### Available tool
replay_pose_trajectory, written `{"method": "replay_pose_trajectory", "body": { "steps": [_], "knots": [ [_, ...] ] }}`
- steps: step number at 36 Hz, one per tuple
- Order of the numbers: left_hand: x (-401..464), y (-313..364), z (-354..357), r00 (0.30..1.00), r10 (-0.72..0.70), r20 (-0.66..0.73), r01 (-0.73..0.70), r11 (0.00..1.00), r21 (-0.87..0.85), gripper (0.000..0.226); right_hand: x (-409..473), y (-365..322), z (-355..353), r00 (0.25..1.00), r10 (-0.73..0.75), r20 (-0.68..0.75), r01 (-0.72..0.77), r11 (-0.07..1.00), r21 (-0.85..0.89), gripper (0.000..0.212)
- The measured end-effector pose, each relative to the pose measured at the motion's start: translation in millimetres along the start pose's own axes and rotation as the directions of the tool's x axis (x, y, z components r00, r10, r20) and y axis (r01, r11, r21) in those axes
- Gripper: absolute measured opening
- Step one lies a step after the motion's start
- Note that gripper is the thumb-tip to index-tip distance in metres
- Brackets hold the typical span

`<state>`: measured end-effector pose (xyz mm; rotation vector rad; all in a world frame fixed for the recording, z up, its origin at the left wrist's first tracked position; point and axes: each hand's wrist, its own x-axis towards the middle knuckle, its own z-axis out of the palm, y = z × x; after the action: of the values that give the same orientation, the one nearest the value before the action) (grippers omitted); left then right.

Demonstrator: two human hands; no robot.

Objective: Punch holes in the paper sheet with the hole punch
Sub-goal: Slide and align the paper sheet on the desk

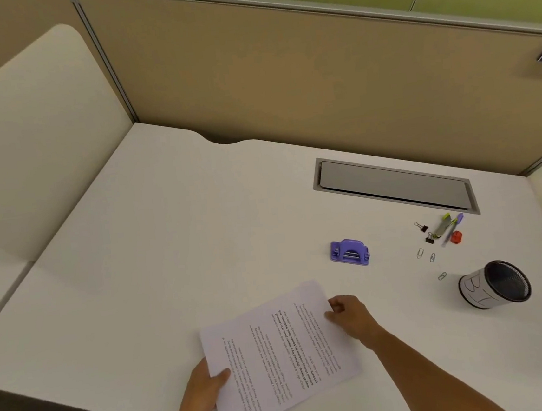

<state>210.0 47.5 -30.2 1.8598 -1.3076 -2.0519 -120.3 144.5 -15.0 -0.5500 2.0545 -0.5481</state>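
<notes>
Bare desk left of hole punch

Office cubicle, tan fabric partition panels, white desk with cable hatch, mesh pen cup, paperclips

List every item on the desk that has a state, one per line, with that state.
paper sheet: held at two edges, unpunched as far as visible
left hand: gripping the sheet's left edge
right hand: pinching the sheet's right edge
hole punch: on the desk, untouched, apart from the sheet
pen cup: tipped over, mouth facing right
cable tray lid: slightly ajar
</notes>
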Motion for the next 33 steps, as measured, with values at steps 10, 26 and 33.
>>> {"method": "replay_pose_trajectory", "body": {
  "steps": [10,26,33],
  "knots": [
    [-3.8,3.7,3.3,0.999,0.014,-0.036,-0.012,0.999,0.035,0.027,-10.8,2.7,4.7,0.999,0.041,-0.007,-0.039,0.982,0.184,0.007],
    [-3.8,12.3,5.0,0.998,-0.009,-0.065,0.018,0.992,0.128,0.034,-14.9,3.8,7.2,1.0,-0.001,0.029,-0.001,0.998,0.065,0.052],
    [-8.6,25.3,9.0,0.993,0.014,-0.117,0.007,0.985,0.172,0.031,-16.9,8.0,-9.8,0.983,-0.139,0.124,0.17,0.941,-0.293,0.092]
  ]
}}
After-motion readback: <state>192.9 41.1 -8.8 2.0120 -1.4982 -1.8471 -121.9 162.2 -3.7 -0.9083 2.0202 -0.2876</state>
